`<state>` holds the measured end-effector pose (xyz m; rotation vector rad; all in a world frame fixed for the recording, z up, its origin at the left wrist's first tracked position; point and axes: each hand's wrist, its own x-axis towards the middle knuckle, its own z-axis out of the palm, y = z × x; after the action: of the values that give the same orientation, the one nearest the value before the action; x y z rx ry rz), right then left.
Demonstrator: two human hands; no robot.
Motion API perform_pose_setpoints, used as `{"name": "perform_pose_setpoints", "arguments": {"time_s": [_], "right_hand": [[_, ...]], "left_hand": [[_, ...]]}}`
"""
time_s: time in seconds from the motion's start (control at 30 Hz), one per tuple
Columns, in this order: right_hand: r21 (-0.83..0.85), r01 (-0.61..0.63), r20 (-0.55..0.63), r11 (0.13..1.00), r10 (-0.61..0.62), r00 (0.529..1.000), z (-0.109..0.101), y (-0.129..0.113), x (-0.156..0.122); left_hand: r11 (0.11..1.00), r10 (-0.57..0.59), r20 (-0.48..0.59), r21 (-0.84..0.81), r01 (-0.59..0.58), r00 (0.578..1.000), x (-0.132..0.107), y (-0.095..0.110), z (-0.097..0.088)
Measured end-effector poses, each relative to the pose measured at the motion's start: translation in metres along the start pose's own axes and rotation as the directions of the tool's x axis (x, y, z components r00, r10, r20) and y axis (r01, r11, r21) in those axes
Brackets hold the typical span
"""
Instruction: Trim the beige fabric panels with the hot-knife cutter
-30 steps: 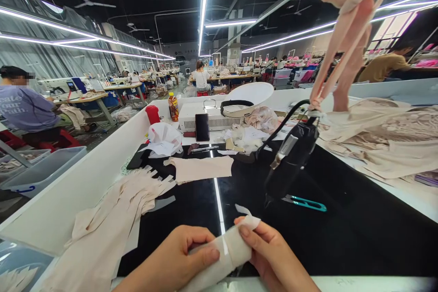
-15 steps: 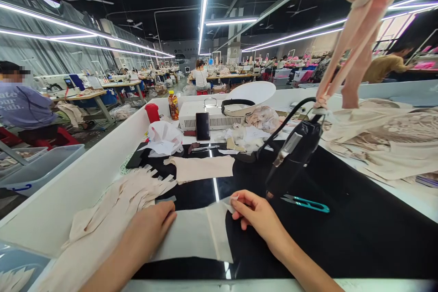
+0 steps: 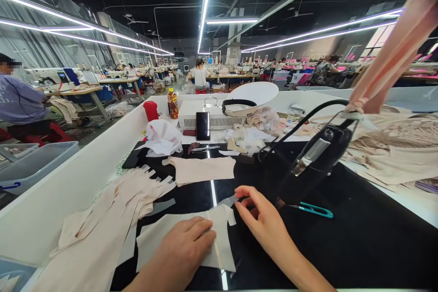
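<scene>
Smoothing step, I reckon: left hand point(image 3: 183, 247) flat on the pale panel point(image 3: 224, 242), right hand point(image 3: 259, 212) loosely spread, next wants steady pressure.

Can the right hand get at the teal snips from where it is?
Probably yes: the right hand seems open, and the teal snips lie on the black surface to its right, handle uncovered. The hanging black tool crowds the blade end, so the handle looks easier.
</scene>
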<state>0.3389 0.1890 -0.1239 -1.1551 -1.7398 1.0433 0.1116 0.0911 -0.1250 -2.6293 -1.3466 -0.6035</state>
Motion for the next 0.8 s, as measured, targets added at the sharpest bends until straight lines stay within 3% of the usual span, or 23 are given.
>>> {"name": "perform_pose_setpoints", "arguments": {"time_s": [0.07,0.17,0.27,0.33,0.63,0.8], "right_hand": [[-0.270,0.177,0.111,0.947,-0.152,0.982,0.001,-0.002,-0.013],[-0.584,0.384,0.232,0.715,-0.307,0.923,0.005,0.003,-0.025],[-0.762,0.465,0.307,0.451,-0.380,0.872,0.011,0.012,-0.023],[-0.813,0.462,0.320,0.355,-0.390,0.863,0.012,0.016,-0.015],[-0.943,0.243,0.151,0.228,-0.358,0.921,0.006,0.011,0.021],[-0.899,0.371,0.254,0.233,-0.413,0.875,0.011,-0.001,0.007]], "left_hand": [[1.000,0.010,-0.021,0.007,-0.010,1.000,-0.001,-0.001,0.001],[1.000,0.020,-0.043,0.006,-0.020,0.999,-0.001,0.000,0.001],[1.000,0.013,-0.050,-0.004,-0.013,0.999,-0.001,0.000,0.002],[1.000,0.005,-0.048,-0.015,-0.006,0.999,-0.003,-0.001,0.003],[1.000,-0.004,-0.021,-0.031,0.003,1.000,-0.006,-0.002,0.002],[1.000,0.012,-0.035,-0.014,-0.013,0.999,-0.006,-0.002,0.004]]}}
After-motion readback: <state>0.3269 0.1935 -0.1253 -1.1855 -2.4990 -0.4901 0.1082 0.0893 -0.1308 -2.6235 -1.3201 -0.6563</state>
